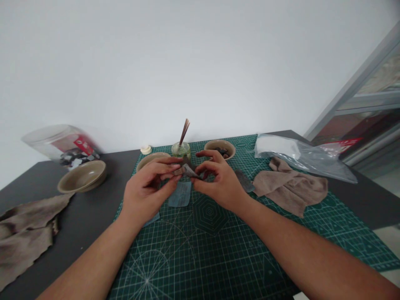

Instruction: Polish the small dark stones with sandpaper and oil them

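My left hand (150,183) pinches a small brownish piece (178,171) between thumb and fingers; its exact kind is too small to tell. Close against it, my right hand (218,179) grips a folded dark grey sheet (190,170) that looks like sandpaper, with the index finger raised. The sheet touches the small piece. Beneath the hands, a blue-grey rectangular sheet (180,195) lies on the green cutting mat (200,258). Another dark grey sheet (244,181) lies beside my right wrist, and the corner of a blue sheet (153,219) shows by my left wrist.
Behind the hands stand a bowl (146,158), a glass jar (177,149) with thin sticks and a bowl (231,146) of dark pieces. Brown cloth (290,187) and a plastic bag (315,156) lie right. Leftward are another bowl (83,177), a tipped clear container (59,141) and cloth (28,237).
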Demonstrator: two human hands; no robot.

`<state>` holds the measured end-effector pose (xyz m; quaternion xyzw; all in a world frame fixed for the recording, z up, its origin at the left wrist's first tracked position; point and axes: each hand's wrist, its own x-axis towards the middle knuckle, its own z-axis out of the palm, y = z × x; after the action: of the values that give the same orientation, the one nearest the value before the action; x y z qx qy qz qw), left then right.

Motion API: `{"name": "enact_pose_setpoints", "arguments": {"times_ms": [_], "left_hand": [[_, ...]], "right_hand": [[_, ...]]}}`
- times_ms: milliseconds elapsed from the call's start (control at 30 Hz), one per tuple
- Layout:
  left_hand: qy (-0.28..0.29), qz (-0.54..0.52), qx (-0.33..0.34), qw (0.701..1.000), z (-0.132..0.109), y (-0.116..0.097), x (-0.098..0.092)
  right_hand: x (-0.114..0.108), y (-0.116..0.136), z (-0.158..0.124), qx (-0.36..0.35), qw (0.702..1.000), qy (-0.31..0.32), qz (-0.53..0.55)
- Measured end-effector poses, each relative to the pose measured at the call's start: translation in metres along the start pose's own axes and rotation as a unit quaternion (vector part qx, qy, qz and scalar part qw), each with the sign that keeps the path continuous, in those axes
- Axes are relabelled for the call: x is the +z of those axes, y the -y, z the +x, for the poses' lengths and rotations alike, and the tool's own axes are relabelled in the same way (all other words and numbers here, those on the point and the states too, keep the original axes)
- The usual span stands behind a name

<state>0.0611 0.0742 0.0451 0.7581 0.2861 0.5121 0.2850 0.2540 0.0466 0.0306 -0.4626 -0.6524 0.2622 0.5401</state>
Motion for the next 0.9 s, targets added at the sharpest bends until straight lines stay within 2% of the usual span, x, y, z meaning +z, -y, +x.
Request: {"name": "enact_pose_setpoints", "arguments": {"times_ms": [100,200,333,367,433,500,600,633,700,800,900], "left_hand": [[-0.003,0.022,0.009,1.0,0.0,0.003,-0.001],[-0.02,0.036,0.008,0.999,-0.002,0.001,0.001],[-0.009,-0.016,-0.041,0.999,-0.005,-0.007,0.004],[0.005,-0.034,-0.052,0.998,-0.006,-0.009,0.005],[0.051,-0.053,-0.055,0.996,-0.007,-0.013,0.007],[0.121,-0.049,-0.043,0.99,-0.009,-0.014,0.009],[0.246,-0.017,-0.053,0.968,-0.011,-0.013,0.012],[0.274,-0.002,-0.065,0.96,-0.011,-0.013,0.013],[0.308,0.036,-0.084,0.947,-0.012,-0.013,0.016],[0.339,0.093,-0.081,0.933,-0.012,-0.015,0.022],[0.354,0.132,-0.064,0.924,-0.012,-0.017,0.027]], "right_hand": [[-0.004,0.007,-0.003,-0.042,0.997,-0.049,-0.036],[-0.008,0.01,-0.01,0.024,0.998,-0.045,0.035],[-0.018,0.009,-0.034,0.165,0.976,0.051,0.13],[-0.021,0.008,-0.042,0.188,0.972,0.084,0.117],[-0.028,0.005,-0.057,0.205,0.968,0.139,0.026],[-0.032,0.004,-0.067,0.173,0.967,0.155,-0.101],[-0.032,0.002,-0.076,0.071,0.967,0.089,-0.228],[-0.032,0.003,-0.077,0.044,0.968,0.074,-0.234],[-0.03,0.003,-0.08,0.018,0.976,0.085,-0.201],[-0.028,0.004,-0.084,0.017,0.982,0.125,-0.144],[-0.026,0.003,-0.087,0.021,0.979,0.118,-0.167]]}}
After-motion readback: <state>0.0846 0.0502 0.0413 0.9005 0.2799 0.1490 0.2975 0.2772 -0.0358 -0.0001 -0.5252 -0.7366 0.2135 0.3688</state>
